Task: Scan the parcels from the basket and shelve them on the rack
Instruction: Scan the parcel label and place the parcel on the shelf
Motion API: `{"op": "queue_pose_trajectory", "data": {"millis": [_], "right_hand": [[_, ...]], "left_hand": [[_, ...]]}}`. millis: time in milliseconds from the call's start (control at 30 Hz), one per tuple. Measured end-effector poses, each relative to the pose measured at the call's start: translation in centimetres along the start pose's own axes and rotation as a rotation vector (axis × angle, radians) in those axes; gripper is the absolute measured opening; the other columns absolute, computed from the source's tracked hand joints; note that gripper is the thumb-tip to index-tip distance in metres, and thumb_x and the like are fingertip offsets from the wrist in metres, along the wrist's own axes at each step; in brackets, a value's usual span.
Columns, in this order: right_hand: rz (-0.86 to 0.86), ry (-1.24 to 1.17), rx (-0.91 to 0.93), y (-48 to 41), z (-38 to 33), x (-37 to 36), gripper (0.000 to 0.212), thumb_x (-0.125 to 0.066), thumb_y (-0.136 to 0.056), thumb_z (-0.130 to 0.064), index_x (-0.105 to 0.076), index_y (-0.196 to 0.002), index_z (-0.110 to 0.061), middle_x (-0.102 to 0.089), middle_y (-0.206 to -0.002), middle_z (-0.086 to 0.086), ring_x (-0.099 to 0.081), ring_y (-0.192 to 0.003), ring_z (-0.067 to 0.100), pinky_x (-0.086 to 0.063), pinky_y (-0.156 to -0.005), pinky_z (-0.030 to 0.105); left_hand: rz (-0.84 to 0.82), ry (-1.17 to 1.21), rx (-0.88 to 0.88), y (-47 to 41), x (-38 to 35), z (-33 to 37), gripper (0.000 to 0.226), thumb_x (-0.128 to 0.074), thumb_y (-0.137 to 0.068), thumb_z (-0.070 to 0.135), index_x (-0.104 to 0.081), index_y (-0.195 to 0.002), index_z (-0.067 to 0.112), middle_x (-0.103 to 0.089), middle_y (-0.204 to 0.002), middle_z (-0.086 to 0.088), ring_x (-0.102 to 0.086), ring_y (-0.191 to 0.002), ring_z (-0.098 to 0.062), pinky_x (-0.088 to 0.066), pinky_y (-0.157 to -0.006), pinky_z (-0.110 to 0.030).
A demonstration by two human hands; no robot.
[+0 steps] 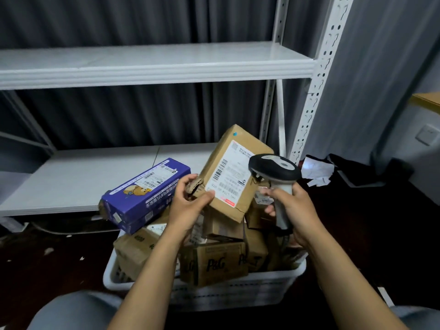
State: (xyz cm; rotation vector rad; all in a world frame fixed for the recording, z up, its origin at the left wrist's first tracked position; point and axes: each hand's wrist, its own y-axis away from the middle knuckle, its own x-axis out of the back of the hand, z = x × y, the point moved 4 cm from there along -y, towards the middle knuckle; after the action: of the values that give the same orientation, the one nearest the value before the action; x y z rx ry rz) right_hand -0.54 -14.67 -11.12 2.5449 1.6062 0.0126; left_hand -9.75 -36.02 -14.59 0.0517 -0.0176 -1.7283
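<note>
The left hand grips the brown parcel by its lower corner, tilted above the basket. Its label faces the scanner, clutched in the right hand just beside it, long axis slanting up-right toward the rack.

A labelled cardboard parcel is gripped by the left hand above the basket, while a scanner is held by the right hand.
</note>
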Motion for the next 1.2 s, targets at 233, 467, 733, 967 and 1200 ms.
{"op": "queue_pose_trajectory", "data": {"millis": [233,467,733,967,1200], "right_hand": [[-0.11,0.431,0.137,0.9,-2.4,1.3,0.022,-0.073,-0.079,-0.005,-0.065,-0.091,-0.022,-0.066,-0.072,-0.004,-0.055,-0.048,0.009,-0.045,-0.046,0.026],[-0.091,0.432,0.123,0.8,-3.2,3.2,0.013,-0.076,-0.08,-0.013,-0.065,-0.086,-0.013,-0.058,-0.049,-0.006,-0.047,-0.039,0.015,-0.041,-0.046,0.025],[-0.06,0.281,0.05,1.1,-3.1,3.8,0.02,-0.073,-0.084,-0.018,-0.057,-0.073,-0.012,-0.053,-0.052,0.005,-0.043,-0.037,0.018,-0.037,-0.043,0.024],[-0.042,0.29,0.031,1.7,-3.8,3.6,0.027,-0.072,-0.085,-0.017,-0.052,-0.067,-0.011,-0.05,-0.047,0.001,-0.041,-0.034,0.015,-0.033,-0.035,0.017],[-0.031,0.32,0.048,2.0,-4.2,3.5,0.022,-0.073,-0.085,-0.019,-0.056,-0.072,-0.013,-0.055,-0.05,0.002,-0.044,-0.039,0.017,-0.038,-0.04,0.023]], "left_hand": [[0.077,-0.178,-0.054,-0.8,0.5,0.9,0.055,-0.076,-0.08,0.026,-0.054,-0.13,0.034,-0.054,-0.119,0.006,-0.056,-0.089,0.002,-0.05,-0.06,-0.016],[0.034,-0.266,-0.052,-1.0,0.1,0.9,0.05,-0.075,-0.081,0.033,-0.056,-0.127,0.033,-0.057,-0.123,0.003,-0.055,-0.086,0.005,-0.047,-0.06,-0.014],[0.108,-0.232,-0.057,-0.8,0.3,1.2,0.047,-0.07,-0.085,0.028,-0.055,-0.129,0.027,-0.055,-0.135,-0.006,-0.048,-0.08,0.01,-0.044,-0.049,-0.007],[0.114,-0.216,-0.056,-0.4,0.2,2.0,0.045,-0.069,-0.086,0.026,-0.055,-0.129,0.028,-0.056,-0.134,-0.008,-0.048,-0.079,0.011,-0.043,-0.047,-0.004],[0.117,-0.21,-0.069,0.1,-0.1,2.5,0.046,-0.068,-0.087,0.023,-0.054,-0.131,0.022,-0.056,-0.127,-0.005,-0.047,-0.078,0.01,-0.043,-0.047,-0.003]]}}
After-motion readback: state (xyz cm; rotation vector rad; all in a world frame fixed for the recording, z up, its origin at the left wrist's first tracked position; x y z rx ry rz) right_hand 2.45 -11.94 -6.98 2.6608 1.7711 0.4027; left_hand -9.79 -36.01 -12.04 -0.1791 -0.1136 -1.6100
